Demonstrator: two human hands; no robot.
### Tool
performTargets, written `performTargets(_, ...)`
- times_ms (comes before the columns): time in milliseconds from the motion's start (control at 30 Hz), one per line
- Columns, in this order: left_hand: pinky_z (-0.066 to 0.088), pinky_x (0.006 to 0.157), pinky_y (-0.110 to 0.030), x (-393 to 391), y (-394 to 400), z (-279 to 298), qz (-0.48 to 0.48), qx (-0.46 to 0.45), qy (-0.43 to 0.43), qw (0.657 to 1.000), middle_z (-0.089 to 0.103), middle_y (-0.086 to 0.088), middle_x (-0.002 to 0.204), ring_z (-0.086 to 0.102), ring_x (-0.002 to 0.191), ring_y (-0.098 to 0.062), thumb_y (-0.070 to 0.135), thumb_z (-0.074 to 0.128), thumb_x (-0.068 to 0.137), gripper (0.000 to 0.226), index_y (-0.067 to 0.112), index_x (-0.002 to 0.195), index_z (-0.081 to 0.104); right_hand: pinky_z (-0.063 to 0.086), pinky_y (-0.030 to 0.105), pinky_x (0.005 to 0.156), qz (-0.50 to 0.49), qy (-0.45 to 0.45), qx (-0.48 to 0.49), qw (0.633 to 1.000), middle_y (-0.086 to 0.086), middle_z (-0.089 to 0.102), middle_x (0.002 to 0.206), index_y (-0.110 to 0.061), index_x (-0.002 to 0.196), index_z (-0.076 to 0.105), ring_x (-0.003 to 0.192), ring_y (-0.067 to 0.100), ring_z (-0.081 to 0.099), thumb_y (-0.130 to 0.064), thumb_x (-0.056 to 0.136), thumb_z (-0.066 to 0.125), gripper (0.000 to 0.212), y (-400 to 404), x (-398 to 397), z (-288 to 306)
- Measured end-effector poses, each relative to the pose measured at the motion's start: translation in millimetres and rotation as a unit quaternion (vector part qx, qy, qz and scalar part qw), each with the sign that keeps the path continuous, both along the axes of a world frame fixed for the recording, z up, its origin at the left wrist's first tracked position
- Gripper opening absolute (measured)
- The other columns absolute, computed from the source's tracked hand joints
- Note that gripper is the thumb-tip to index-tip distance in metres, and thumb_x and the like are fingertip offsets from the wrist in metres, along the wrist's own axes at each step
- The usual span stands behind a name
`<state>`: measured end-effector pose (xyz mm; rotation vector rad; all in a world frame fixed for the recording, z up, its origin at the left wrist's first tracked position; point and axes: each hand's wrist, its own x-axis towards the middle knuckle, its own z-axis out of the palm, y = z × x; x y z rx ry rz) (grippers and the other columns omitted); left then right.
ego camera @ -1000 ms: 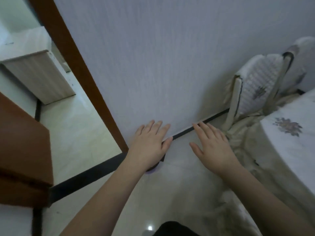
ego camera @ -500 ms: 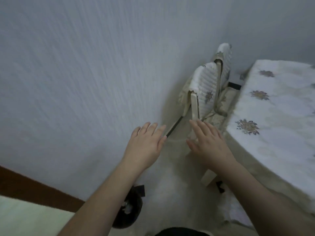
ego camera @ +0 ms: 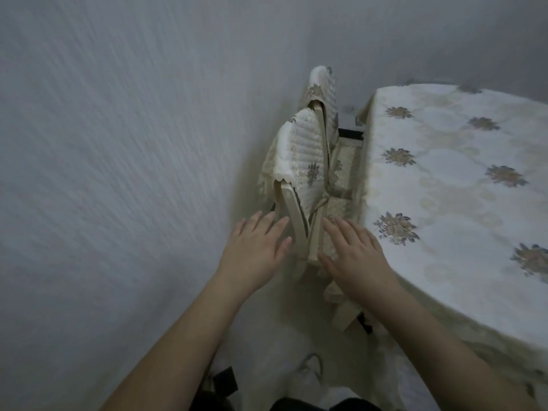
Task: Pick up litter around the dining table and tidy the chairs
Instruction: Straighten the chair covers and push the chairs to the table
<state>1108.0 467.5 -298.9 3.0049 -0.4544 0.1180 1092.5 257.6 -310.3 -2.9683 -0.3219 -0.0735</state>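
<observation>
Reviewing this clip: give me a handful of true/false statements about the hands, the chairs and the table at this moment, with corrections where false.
1. Both hands are open with fingers extended. True: the left hand and right hand hold nothing.
2. Two chairs stand between the wall and the table. True: the nearer chair and the farther chair sit in that gap.
3. The table is bare wood. False: the table is covered by a pale cloth with flower motifs.
4. The right hand grips a piece of litter. False: it is empty, fingers straight.
5. The chair backs are uncovered. False: both wear light fabric covers.
</observation>
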Motion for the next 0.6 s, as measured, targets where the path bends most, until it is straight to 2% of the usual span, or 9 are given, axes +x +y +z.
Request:
performTargets(133, 0.027, 0.112, -0.042, 63.2, -7.5, 8.6, -0.010, 0.016, 0.000, 1.000, 0.041, -0.001, 0.149, 0.034, 0.139, -0.023, 0.053, 0.007, 0.092, 0.067, 0.026, 0.145, 0.039, 0.023, 0.043, 0.113, -0.005, 0.000, 0.012, 1.000, 0.006, 0.036, 0.151, -0.021, 0.148, 0.028, 0.139, 0.028, 0.031, -0.053, 0.086, 0.033, 0.070, -1.0, 57.4, 0.6)
performTargets(333, 0.027, 0.112, -0.042, 131.6, -14.5, 0.3, -0.013, 0.024, 0.004, 1.000, 0.037, 0.003, 0.151, 0.031, 0.140, -0.020, 0.052, 0.015, 0.095, 0.059, 0.029, 0.147, 0.033, 0.034, 0.044, 0.106, 0.029, -0.001, 0.013, 1.000, 0.007, 0.050, 0.140, -0.026, 0.143, 0.025, 0.129, 0.028, 0.046, -0.048, 0.081, 0.038, 0.067, 8.7, 121.0, -5.5)
performTargets(467, 0.025, 0.113, -0.050, 172.1, -7.2, -4.3, -0.005, 0.010, -0.015, 1.000, 0.032, 0.002, 0.155, 0.029, 0.141, -0.022, 0.050, 0.021, 0.097, 0.056, 0.029, 0.148, 0.030, 0.033, 0.044, 0.109, 0.006, 0.027, 0.012, 1.000, 0.006, 0.046, 0.144, -0.022, 0.144, 0.033, 0.132, 0.026, 0.043, -0.052, 0.083, 0.034, 0.068, 10.2, 147.0, -17.0)
performTargets(600, 0.021, 0.113, -0.046, 221.4, 1.6, -10.4, -0.021, 0.003, -0.018, 1.000, 0.030, 0.000, 0.155, 0.026, 0.143, -0.023, 0.051, 0.020, 0.096, 0.058, 0.028, 0.149, 0.029, 0.031, 0.044, 0.110, 0.001, 0.033, -0.003, 0.999, 0.007, 0.045, 0.144, -0.021, 0.144, 0.033, 0.133, 0.026, 0.041, -0.052, 0.084, 0.042, 0.068, 10.9, 172.6, -30.7)
